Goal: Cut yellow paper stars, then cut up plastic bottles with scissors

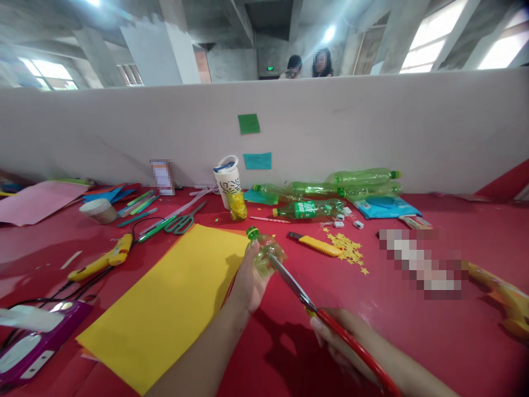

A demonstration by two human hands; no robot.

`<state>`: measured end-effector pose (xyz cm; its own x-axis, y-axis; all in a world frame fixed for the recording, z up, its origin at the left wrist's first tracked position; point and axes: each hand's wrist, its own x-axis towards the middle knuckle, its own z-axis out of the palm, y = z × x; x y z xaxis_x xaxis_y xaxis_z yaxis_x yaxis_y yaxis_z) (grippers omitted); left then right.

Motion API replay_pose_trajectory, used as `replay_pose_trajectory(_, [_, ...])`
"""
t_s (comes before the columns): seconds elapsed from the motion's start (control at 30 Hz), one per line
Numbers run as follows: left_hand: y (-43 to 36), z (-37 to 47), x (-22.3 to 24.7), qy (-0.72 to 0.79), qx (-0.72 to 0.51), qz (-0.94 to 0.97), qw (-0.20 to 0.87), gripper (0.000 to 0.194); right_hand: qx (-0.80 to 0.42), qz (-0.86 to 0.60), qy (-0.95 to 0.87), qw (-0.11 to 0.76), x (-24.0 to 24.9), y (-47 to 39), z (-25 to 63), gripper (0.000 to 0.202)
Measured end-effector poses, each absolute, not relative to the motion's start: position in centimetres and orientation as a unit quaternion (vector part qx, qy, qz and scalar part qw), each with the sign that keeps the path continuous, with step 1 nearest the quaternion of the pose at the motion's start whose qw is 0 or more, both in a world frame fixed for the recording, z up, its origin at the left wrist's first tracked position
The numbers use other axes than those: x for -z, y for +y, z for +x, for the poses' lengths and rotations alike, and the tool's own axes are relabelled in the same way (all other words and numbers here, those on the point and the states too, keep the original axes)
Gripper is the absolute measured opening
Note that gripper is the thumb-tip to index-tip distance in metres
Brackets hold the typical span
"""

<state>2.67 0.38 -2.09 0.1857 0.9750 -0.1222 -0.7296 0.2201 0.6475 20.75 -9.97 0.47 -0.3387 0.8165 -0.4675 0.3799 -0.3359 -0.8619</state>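
Observation:
My left hand [253,275] is closed around a cut green bottle top [268,256] with its green cap on, pointing up and away. In my right hand [345,331] are red-handled scissors [295,284], held from the lower right. The scissor blades reach up to the left, and their tips are at the bottle piece's side. Yellow paper [177,298] lies flat on the red table left of my left hand. Just beyond the bottle piece, to the right, lies a yellow box cutter [318,244], beside a scatter of small yellow stars [347,248].
Green bottles [366,176] lie along the grey partition [124,129]. A white cup [226,182] stands mid-back. At left are green scissors [181,223], a yellow glue gun [103,259] and a purple power strip [45,347]. A yellow tool [502,292] lies far right. Two people are behind the partition.

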Motion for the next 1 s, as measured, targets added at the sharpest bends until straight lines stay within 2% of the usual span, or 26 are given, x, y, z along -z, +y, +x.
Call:
replay_pose_trajectory(0.6, [0.34, 2.74, 1.98, 0.266, -0.587, 0.222, 0.732, 0.025, -0.627, -0.542, -0.529, 0.184, -0.64, -9.90, 20.56, 0.048])
replay_pose_trajectory(0.8, [0.35, 2.75, 1.99, 0.267, -0.584, 0.225, 0.733, 0.024, -0.605, -0.548, -0.554, 0.165, -1.24, -9.86, 20.61, 0.048])
replay_pose_trajectory(1.0, [0.35, 2.74, 2.03, 0.262, -0.586, 0.228, 0.732, 0.024, -0.590, -0.572, -0.540, 0.182, -0.38, -10.16, 20.44, 0.048])
